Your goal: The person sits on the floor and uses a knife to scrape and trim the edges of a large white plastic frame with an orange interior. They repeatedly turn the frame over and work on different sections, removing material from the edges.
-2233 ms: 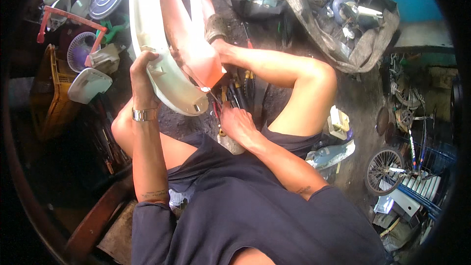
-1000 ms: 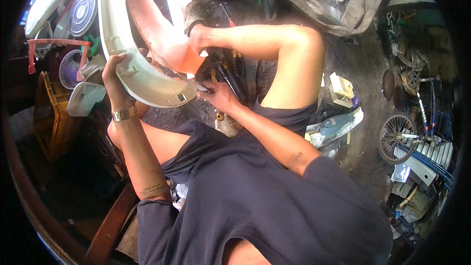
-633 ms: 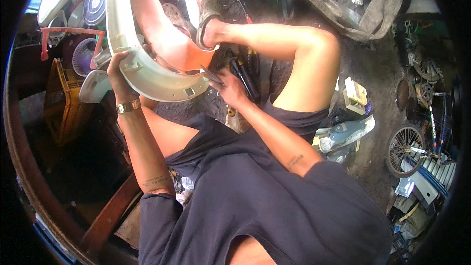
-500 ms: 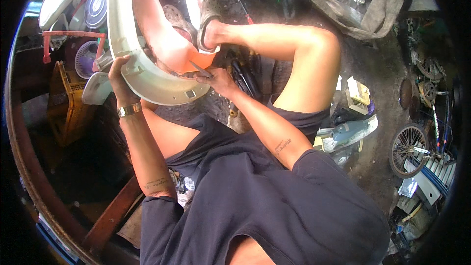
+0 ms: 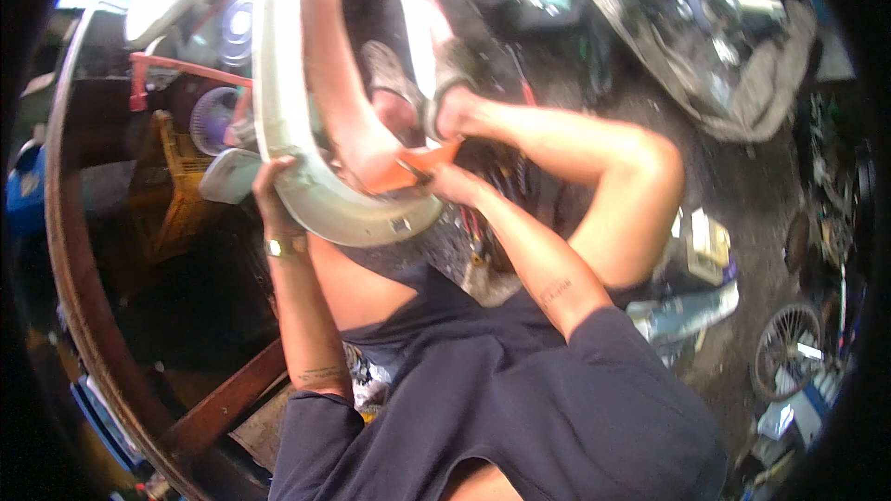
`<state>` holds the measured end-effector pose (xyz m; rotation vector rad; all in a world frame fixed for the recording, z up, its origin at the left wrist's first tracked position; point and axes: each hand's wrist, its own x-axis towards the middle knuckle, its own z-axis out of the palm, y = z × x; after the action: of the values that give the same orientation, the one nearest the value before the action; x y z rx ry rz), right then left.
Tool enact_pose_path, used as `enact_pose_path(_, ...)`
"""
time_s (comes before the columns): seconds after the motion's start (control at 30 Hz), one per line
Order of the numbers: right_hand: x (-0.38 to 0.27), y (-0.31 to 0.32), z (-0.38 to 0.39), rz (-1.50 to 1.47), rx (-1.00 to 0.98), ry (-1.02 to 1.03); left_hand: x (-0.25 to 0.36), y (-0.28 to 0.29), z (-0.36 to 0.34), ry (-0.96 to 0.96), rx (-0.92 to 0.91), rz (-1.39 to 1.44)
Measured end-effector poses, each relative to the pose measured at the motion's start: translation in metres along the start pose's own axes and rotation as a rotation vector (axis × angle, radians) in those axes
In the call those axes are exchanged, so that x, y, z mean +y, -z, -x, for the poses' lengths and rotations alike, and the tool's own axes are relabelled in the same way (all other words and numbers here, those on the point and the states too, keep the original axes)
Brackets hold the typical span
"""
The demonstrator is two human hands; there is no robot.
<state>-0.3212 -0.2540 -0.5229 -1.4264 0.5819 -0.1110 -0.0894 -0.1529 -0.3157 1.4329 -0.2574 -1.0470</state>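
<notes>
"What's changed with the right hand?"
"Two seconds ago the right hand (image 5: 455, 186) was below the orange piece's tip, over the tools (image 5: 476, 246) on the ground. Now it is up beside that tip, closed around a thin tool (image 5: 410, 169) that lies across the orange piece (image 5: 369, 150). Blur hides the tool's exact kind."
"And the left?"
"Same grip as before: the left hand (image 5: 277, 190) is clamped on the outer edge of the white panel (image 5: 351, 223), thumb over the rim."
"Where are the parts?"
"Held up in front of the person, above the lap, the orange piece inside the panel's curve. I can't tell whether they're joined."
"Anything else?"
"Both shoes (image 5: 388, 72) show now beyond the orange piece; earlier only one did."
</notes>
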Motion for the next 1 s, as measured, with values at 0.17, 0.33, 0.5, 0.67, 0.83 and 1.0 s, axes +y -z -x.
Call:
enact_pose_path(0.17, -0.005, 0.004, 0.023, -0.013, 0.047, 0.03, 0.018, -0.033, 0.011, 0.077, -0.062, 0.089)
enact_pose_path(0.33, -0.019, -0.015, 0.055, -0.008, 0.329, 0.108, 0.01, -0.043, 0.014, 0.123, -0.166, 0.238)
enact_pose_path(0.5, -0.007, -0.043, 0.055, -0.12, 0.633, 0.097, -0.006, -0.044, 0.005, 0.046, -0.207, 0.238)
enact_pose_path(0.67, -0.017, -0.05, 0.073, -0.075, 0.784, 0.088, -0.009, -0.048, 0.006, 0.041, -0.224, 0.244)
enact_pose_path(0.83, -0.004, -0.068, 0.064, 0.032, 0.762, 0.176, 0.002, -0.044, 0.012, 0.066, -0.197, 0.208)
enact_pose_path(1.0, -0.02, -0.042, 0.047, 0.073, 0.431, 0.105, 0.008, -0.022, 0.009, 0.058, -0.018, 0.089)
